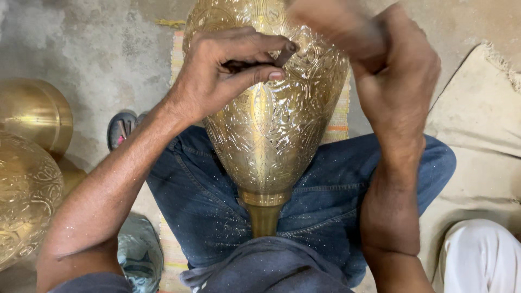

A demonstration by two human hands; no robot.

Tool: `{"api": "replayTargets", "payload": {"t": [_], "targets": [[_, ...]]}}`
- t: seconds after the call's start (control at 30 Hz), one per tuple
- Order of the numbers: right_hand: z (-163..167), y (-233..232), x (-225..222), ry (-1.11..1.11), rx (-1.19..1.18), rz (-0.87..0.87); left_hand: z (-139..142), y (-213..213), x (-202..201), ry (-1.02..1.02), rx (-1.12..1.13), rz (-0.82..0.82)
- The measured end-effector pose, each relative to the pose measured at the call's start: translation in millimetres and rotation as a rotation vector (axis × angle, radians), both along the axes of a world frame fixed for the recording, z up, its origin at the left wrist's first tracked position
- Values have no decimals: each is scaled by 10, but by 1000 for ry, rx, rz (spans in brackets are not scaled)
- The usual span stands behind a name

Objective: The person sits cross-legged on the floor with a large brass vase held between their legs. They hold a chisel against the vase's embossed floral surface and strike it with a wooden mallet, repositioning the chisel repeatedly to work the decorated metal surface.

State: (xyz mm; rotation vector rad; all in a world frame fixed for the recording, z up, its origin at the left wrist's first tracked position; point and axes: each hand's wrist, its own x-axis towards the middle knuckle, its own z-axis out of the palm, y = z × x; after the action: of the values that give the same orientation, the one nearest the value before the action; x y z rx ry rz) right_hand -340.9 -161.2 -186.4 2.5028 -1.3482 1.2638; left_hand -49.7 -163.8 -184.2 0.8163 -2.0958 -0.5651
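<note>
Under both hands, brass vase (268,125) on lap; left hand (228,70) grip pinches chisel (282,56), right hand (388,65) grip blurred, can't tell.

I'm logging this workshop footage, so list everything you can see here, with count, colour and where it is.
Engraved vase: one, gold brass, lying on the lap, neck toward the body.
Small tool: one, dark, pinched in left fingers against the vase.
Brass vessels: two or three, gold, far left on the floor.
Sandal: one, dark, behind left forearm.
Striped mat: one, multicoloured, beneath the vase.
Cushion: one, beige, right.
Another person's white-clad knee: lower right corner.
Jeans: blue.
Left hand: on the vase, holding the tool.
Right hand: raised, blurred; what it grips is unclear.
</note>
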Motion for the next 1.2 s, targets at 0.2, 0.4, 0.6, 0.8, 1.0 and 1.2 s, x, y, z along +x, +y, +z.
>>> {"api": "replayTargets", "payload": {"t": [0.2,0.4,0.6,0.8,1.0,1.2], "targets": [[116,42,5,101,-24,-59,78,5,-58,-58,-52,28],[187,40,73,339,-185,-91,30,-18,-69,25,-37,-40],[129,32,39,-100,136,145,22,-1,-66,33,-12,-43],[72,-14,24,-201,295,106,55,14,-87,32,-35,-38],[108,16,114,-215,194,24,36,-1,-82,-13,-79,-27],[158,-18,195,-391,184,127,-56,-45,-50,-10,-68,-36]]}}
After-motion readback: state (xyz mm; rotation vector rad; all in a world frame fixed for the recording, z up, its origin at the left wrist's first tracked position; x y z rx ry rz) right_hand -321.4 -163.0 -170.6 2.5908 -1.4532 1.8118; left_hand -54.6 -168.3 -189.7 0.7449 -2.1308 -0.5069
